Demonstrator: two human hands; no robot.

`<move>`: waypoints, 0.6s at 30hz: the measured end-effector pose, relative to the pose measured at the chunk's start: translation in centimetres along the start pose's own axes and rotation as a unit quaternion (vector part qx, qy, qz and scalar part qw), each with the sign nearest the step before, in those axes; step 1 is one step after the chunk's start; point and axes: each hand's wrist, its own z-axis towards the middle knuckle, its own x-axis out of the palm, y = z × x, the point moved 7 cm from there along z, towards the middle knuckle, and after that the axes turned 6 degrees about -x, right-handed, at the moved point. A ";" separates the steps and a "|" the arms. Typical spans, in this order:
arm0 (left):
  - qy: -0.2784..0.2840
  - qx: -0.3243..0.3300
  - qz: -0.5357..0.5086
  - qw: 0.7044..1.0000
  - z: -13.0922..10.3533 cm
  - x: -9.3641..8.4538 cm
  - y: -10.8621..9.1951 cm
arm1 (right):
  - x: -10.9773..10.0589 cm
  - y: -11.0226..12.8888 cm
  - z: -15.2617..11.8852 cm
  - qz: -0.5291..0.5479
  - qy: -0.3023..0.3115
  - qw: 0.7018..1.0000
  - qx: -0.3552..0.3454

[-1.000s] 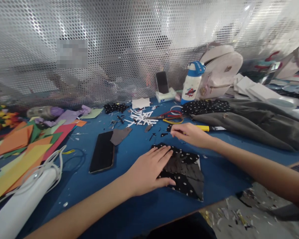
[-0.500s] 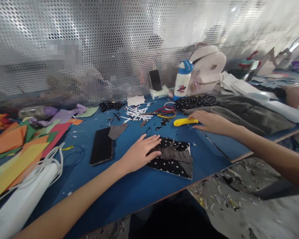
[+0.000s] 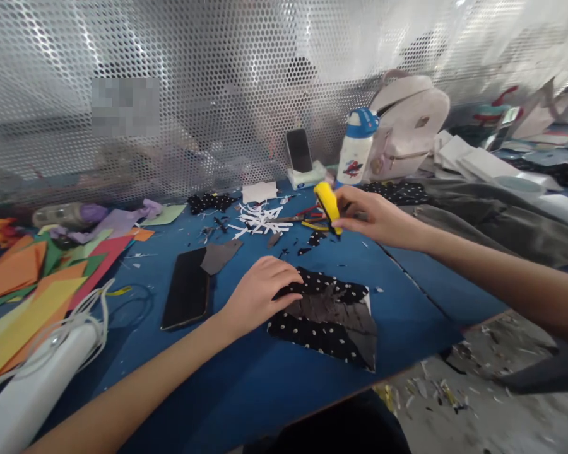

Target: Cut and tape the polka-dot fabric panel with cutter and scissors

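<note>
A flat card [image 3: 326, 334] covered with black polka-dot and dark grey fabric pieces lies near the table's front edge. My left hand [image 3: 265, 287] rests at its left side, fingers bent and thumb apart, touching its top. My right hand [image 3: 373, 214] is raised above the table behind the card, closed on a yellow utility knife [image 3: 329, 205]. The knife is tilted upright, with a small dark tip pointing down. Scissors [image 3: 312, 215] with red and yellow handles lie partly hidden behind the knife, beside white paper strips [image 3: 260, 219].
Left of the card lie a black phone [image 3: 185, 289], a grey scrap [image 3: 221, 255], coloured paper [image 3: 33, 315] and a white power strip [image 3: 42, 384] with its cord. A bottle [image 3: 357, 148], backpack [image 3: 409, 126] and dark fabric [image 3: 506, 214] sit at back right. Scraps litter the floor.
My right hand has lifted the yellow utility knife off the table, moved left and turned it upright. My left hand's fingers have bent more on the card. The view has shifted slightly.
</note>
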 end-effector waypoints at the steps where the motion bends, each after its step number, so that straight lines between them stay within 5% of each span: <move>1: 0.002 0.008 0.001 1.000 0.2 0.2 -0.1 | 0.4 0.2 0.6 0.051 -0.037 0.998 -0.004; 9: -0.004 0.048 0.042 0.998 0.6 1.3 -1.1 | 6.3 -3.7 0.5 0.214 -0.125 0.968 -0.023; 18: -0.033 -0.021 -0.082 0.996 1.1 1.1 0.4 | 8.2 -3.4 0.1 0.190 0.016 0.980 -0.064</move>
